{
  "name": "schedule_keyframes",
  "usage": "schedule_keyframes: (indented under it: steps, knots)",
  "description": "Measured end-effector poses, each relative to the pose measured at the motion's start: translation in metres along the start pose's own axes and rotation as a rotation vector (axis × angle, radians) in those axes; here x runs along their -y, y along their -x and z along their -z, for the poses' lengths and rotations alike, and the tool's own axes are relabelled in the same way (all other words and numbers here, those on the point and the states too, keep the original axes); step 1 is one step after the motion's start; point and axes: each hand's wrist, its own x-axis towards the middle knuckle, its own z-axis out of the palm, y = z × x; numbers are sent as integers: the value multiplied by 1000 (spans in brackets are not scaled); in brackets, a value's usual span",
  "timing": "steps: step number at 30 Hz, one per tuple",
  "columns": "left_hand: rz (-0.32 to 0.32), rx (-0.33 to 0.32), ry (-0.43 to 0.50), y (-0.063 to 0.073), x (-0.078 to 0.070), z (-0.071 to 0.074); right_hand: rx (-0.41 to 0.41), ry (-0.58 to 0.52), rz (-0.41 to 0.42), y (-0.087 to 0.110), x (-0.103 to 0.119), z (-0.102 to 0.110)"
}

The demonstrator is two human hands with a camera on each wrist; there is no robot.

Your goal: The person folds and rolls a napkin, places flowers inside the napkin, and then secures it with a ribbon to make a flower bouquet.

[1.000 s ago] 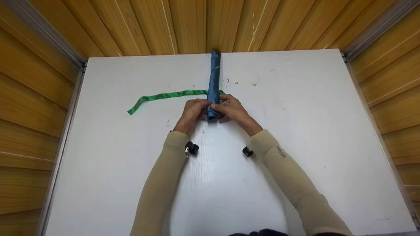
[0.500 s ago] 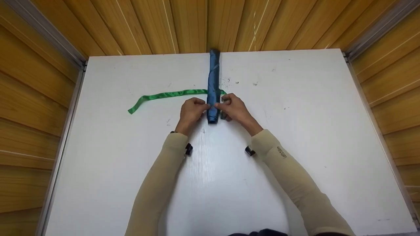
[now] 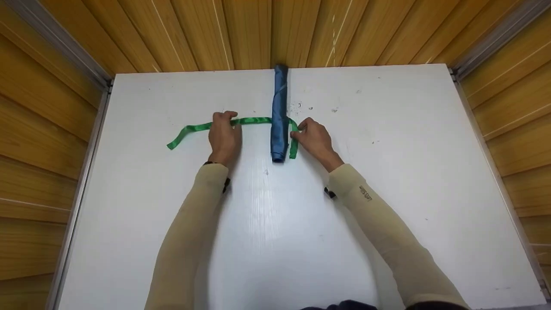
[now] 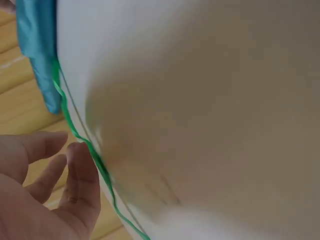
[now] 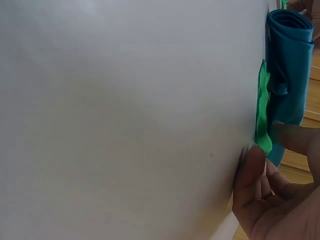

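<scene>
A blue satiny cloth roll [image 3: 280, 116] lies on the white table, its long axis pointing away from me. Under it crosses a green ribbon [image 3: 254, 120], with a long end out to the left and a short end bent toward me on the right. My left hand [image 3: 224, 133] is over the long end; in the left wrist view its fingertips [image 4: 80, 155] are right at the ribbon, thumb apart. My right hand [image 3: 316, 137] is beside the short end, thumb and finger spread around the ribbon [image 5: 263, 110] in the right wrist view.
The white table [image 3: 387, 181] is bounded by a wood-panelled wall [image 3: 249, 34] at the back and panels on both sides. The roll's far end reaches the table's back edge. Small dark marks dot the tabletop.
Both hands have let go of the roll's near end. The left hand has moved left and away from me to the ribbon; the right has shifted slightly right to the short end.
</scene>
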Motion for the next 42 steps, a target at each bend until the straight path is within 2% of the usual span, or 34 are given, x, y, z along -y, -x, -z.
schedule_keyframes:
  steps: [5,8,11,15,17,20,27,30,37,42]
  knots:
    - [77,-16,-25,-7,20,11,-30,69,19,-4,-1,0]
    - [107,-15,-29,-10,28,17,-24,52,-10,-8,-2,2]
    - [131,-6,-6,-13,32,21,-2,-60,-80,-12,-4,5]
    - [164,3,-4,-15,30,24,27,-268,-183,-18,-6,14]
    - [173,13,-8,-15,28,24,31,-343,-212,-21,-8,19]
    - [175,46,39,-15,24,25,18,-429,-234,-23,-11,27]
    - [205,135,161,-17,9,26,-9,-522,-225,-26,-18,44]
    - [193,183,208,-19,4,25,-32,-544,-212,-27,-18,50]
    - [143,288,367,-17,-6,21,-44,-683,-121,-27,-8,62]
    - [79,280,445,-15,-15,19,6,-706,-27,-23,1,69]
